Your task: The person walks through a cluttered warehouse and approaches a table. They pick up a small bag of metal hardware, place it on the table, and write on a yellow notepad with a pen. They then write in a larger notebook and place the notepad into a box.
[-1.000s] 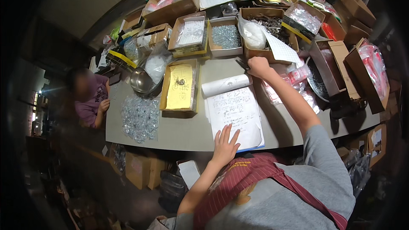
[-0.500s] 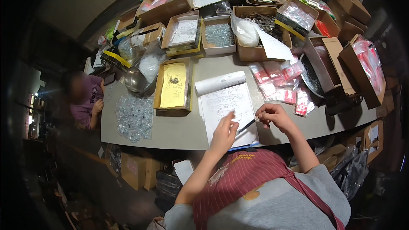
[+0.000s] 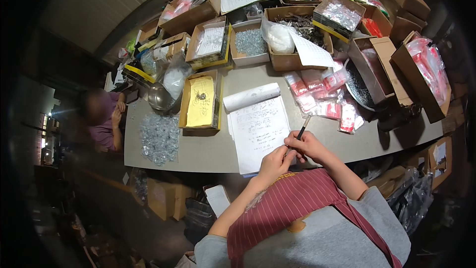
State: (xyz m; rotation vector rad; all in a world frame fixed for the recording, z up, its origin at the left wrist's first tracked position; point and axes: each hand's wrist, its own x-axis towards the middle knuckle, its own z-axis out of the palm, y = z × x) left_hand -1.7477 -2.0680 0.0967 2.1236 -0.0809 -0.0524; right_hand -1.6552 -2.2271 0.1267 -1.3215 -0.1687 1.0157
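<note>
A writing pad [image 3: 260, 141] with handwritten lines lies on the table in front of me, its upper sheets rolled back over the top. Over its lower right corner my hands meet. My right hand [image 3: 308, 148] is closed around a dark pen [image 3: 303, 128], whose lighter end points up and away from me. Against it rests my left hand [image 3: 277, 164], its fingers closed by the pen's lower end; what they grip, if anything, is hidden.
A box with yellow paper [image 3: 201, 101] stands left of the pad, beside small clear packets [image 3: 159, 139] and a metal bowl [image 3: 159, 97]. Red-and-white bags [image 3: 317, 94] lie to the right. Boxes of hardware [image 3: 250, 42] line the back. Another person [image 3: 105, 119] sits at the left end.
Both hands came together and moved toward me, off the pad's middle. The pen swung from slanting over the page to pointing away from me. The other person's hands shifted.
</note>
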